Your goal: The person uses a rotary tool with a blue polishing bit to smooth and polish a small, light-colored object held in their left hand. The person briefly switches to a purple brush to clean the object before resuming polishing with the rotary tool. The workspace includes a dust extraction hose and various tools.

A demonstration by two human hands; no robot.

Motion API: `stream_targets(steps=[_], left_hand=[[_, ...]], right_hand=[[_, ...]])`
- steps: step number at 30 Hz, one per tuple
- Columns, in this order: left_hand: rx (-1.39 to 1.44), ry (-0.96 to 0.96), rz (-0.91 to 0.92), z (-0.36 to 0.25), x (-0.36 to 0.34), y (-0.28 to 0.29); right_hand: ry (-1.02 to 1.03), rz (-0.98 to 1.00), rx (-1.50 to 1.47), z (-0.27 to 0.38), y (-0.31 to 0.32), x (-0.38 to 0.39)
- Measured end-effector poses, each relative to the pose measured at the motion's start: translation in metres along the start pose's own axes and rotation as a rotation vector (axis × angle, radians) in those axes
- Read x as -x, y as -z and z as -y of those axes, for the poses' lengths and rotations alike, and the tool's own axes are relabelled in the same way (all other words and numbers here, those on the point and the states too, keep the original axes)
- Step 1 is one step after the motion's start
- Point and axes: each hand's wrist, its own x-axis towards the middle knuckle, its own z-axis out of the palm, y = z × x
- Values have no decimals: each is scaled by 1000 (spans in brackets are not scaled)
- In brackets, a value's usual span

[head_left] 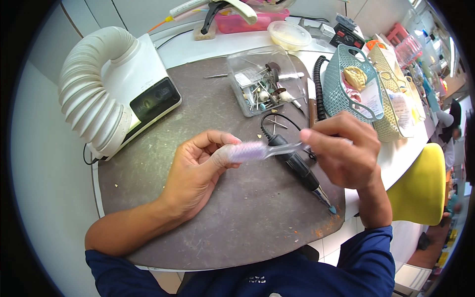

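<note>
My right hand [349,151] is closed round the clear handle of a toothbrush [284,149], held level above the mat. Its pale purple bristle head is blurred and lies against the fingertips of my left hand [190,173]. The left thumb and fingers are pinched together; whatever they hold, if anything, is hidden behind the bristles. Under the brush a black rotary handpiece [301,169] rests on the grey mat [232,222]. A blue-green pointed tip [332,210] is fitted to its metal nose, which points toward the near right.
A white dust extractor [148,64] with a ribbed hose [81,89] stands left. Beyond my hands sits a clear box [240,101] of burs and polishing tips. A wooden-handled knife [312,106], coiled cable [320,89] and teal basket [341,94] are at right, above a yellow chair [420,188].
</note>
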Motion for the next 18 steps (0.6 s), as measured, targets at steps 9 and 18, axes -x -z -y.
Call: stream_targets(steps=[9,18], left_hand=[[-9,4,-3,-1,-3,-2],[15,24,-14,-3,-2,-2]], right_hand=[[-30,-114,-1,-6,3,1],[-109,-93,63,-11,8,1]])
